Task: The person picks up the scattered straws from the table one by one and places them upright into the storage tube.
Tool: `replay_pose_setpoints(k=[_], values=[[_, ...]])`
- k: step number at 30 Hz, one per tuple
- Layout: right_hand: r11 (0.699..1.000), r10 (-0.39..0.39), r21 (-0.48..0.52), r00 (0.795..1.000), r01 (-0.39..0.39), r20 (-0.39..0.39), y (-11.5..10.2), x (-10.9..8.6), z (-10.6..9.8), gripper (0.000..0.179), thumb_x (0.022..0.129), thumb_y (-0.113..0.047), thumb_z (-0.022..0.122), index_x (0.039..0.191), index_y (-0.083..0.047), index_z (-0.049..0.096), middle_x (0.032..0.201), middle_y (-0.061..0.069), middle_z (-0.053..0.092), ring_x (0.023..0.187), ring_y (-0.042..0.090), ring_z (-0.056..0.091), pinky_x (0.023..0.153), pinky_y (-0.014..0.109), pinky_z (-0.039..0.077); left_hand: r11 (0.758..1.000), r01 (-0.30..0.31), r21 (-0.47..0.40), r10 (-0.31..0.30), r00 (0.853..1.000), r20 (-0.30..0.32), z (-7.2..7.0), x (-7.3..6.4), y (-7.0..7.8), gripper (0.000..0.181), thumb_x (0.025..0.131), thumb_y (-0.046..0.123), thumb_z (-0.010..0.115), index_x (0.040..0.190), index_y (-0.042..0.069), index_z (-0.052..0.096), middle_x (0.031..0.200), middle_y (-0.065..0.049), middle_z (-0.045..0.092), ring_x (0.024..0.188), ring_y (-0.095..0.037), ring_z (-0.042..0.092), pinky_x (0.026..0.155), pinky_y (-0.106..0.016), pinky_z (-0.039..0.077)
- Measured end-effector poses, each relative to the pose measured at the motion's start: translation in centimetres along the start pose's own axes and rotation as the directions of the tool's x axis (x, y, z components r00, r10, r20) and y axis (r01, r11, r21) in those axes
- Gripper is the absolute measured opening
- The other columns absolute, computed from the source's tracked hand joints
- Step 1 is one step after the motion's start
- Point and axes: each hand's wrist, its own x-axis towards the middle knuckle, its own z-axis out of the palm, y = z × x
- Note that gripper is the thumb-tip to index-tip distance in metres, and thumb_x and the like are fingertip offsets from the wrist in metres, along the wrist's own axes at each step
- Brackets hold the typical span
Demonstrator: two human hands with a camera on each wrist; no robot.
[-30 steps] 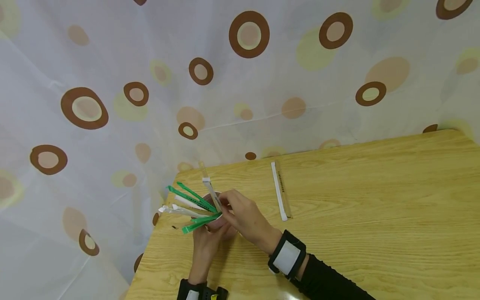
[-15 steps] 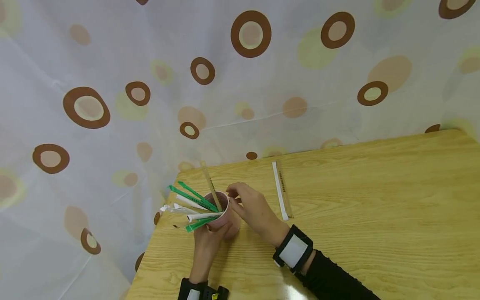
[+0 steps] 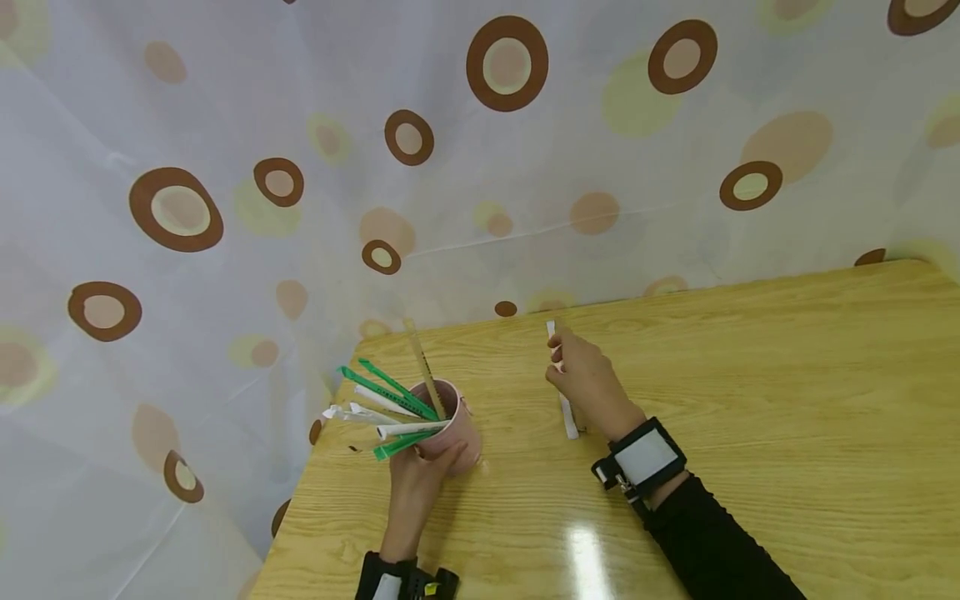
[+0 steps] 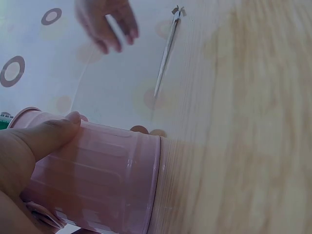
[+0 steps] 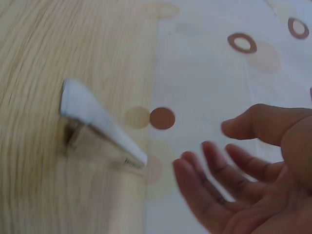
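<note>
My left hand (image 3: 420, 492) holds a pink metal cup (image 3: 467, 442) near its side, the thumb along the wall in the left wrist view. Several slim paper-wrapped straws lean out of it: green ones (image 3: 386, 396), white ones (image 3: 412, 431) and a tall tan one (image 3: 422, 358). My right hand (image 3: 597, 385) hovers over two more wrapped straws lying side by side on the table. One is white (image 5: 95, 112), the other tan with print (image 5: 100, 148). The right fingers are loosely bent, apart from the thumb, with nothing between them.
The wood-grain table (image 3: 750, 433) reaches back to a white curtain (image 3: 315, 100) with brown and yellow circles. The table's left edge runs close beside the cup. Both wrists wear black straps with camera mounts (image 3: 645, 457).
My right hand has let go of a white straw, which now leans in the cup, and has moved right to above the two lying straws. The left hand keeps holding the cup.
</note>
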Motion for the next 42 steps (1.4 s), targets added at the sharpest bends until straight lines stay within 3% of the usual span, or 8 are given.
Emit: replay_pose_setpoints(k=[3, 7, 11, 14, 20, 26, 35, 42], values=[[0.994, 0.102, -0.052, 0.993, -0.099, 0.056, 1.0, 0.1, -0.7, 0.04, 0.097, -0.008, 0.062, 0.131, 0.01, 0.051, 0.111, 0.026, 0.065, 0.084, 0.033, 0.066, 0.063, 0.037, 0.052, 1.0, -0.007, -0.006, 0.007, 1.0, -0.002, 0.0, 0.0, -0.1, 0.086, 0.077, 0.01, 0.089, 0.147, -0.001, 0.04, 0.145, -0.02, 0.049, 0.136, -0.038, 0.047, 0.112, -0.058, 0.039], [0.983, 0.153, -0.12, 0.983, -0.14, 0.1, 1.9, -0.1, -0.8, 0.036, 0.097, -0.009, 0.066, 0.12, 0.015, 0.052, 0.094, 0.025, 0.062, 0.068, 0.027, 0.058, 0.054, 0.033, 0.046, 1.0, -0.006, -0.016, 0.006, 1.0, -0.004, 0.0, 0.0, -0.1, 0.087, 0.076, 0.01, 0.089, 0.147, -0.002, 0.04, 0.145, -0.021, 0.049, 0.136, -0.037, 0.047, 0.111, -0.057, 0.04], [0.975, 0.173, -0.163, 0.976, -0.15, 0.134, 2.4, -0.2, -0.4, 0.024, 0.095, -0.009, 0.066, 0.101, 0.011, 0.054, 0.082, 0.018, 0.054, 0.069, 0.027, 0.053, 0.056, 0.035, 0.046, 1.0, -0.003, -0.027, 0.003, 1.0, -0.002, 0.1, 0.0, 0.0, 0.089, 0.075, 0.008, 0.09, 0.147, -0.003, 0.039, 0.145, -0.021, 0.048, 0.136, -0.038, 0.047, 0.111, -0.057, 0.04], [0.971, 0.19, -0.177, 0.971, -0.163, 0.148, 2.6, -0.3, -0.1, 0.021, 0.094, -0.009, 0.065, 0.096, 0.009, 0.054, 0.083, 0.018, 0.053, 0.073, 0.029, 0.053, 0.059, 0.037, 0.047, 1.0, 0.002, -0.028, -0.002, 1.0, 0.002, 0.1, 0.0, 0.0, 0.088, 0.076, 0.008, 0.089, 0.147, -0.002, 0.039, 0.145, -0.021, 0.048, 0.136, -0.037, 0.047, 0.112, -0.057, 0.04], [0.969, 0.169, -0.202, 0.977, -0.141, 0.127, 3.2, -0.3, 0.2, 0.02, 0.088, -0.004, 0.069, 0.092, 0.009, 0.055, 0.086, 0.023, 0.054, 0.078, 0.032, 0.053, 0.062, 0.04, 0.05, 0.999, -0.003, -0.047, 0.004, 1.0, 0.011, 0.0, 0.0, 0.0, 0.087, 0.078, 0.01, 0.089, 0.148, 0.001, 0.039, 0.146, -0.019, 0.048, 0.137, -0.035, 0.046, 0.112, -0.057, 0.039], [0.97, 0.126, -0.218, 0.988, -0.104, 0.089, 4.0, -0.4, 0.3, 0.013, 0.079, 0.006, 0.067, 0.084, 0.007, 0.055, 0.078, 0.019, 0.053, 0.073, 0.031, 0.053, 0.058, 0.041, 0.05, 0.999, 0.006, -0.036, -0.006, 1.0, 0.008, 0.0, -0.1, 0.0, 0.086, 0.078, 0.011, 0.089, 0.148, 0.001, 0.04, 0.146, -0.019, 0.049, 0.137, -0.036, 0.047, 0.112, -0.057, 0.04], [0.974, 0.147, -0.185, 0.985, -0.129, 0.09, 4.3, -0.2, 0.2, 0.012, 0.082, 0.005, 0.067, 0.082, 0.005, 0.054, 0.069, 0.013, 0.052, 0.059, 0.025, 0.049, 0.05, 0.031, 0.042, 1.0, -0.006, -0.021, 0.006, 1.0, -0.001, 0.0, -0.1, 0.0, 0.086, 0.077, 0.01, 0.089, 0.146, -0.001, 0.04, 0.144, -0.02, 0.05, 0.135, -0.038, 0.048, 0.11, -0.058, 0.041], [0.972, 0.166, -0.182, 0.983, -0.15, 0.074, 4.1, -0.2, 0.1, 0.017, 0.083, 0.0, 0.07, 0.08, 0.004, 0.054, 0.066, 0.011, 0.051, 0.057, 0.024, 0.052, 0.049, 0.033, 0.045, 1.0, 0.004, -0.022, -0.005, 1.0, -0.003, 0.0, 0.0, 0.0, 0.086, 0.077, 0.009, 0.089, 0.147, -0.002, 0.04, 0.145, -0.021, 0.049, 0.136, -0.039, 0.047, 0.111, -0.058, 0.041]])
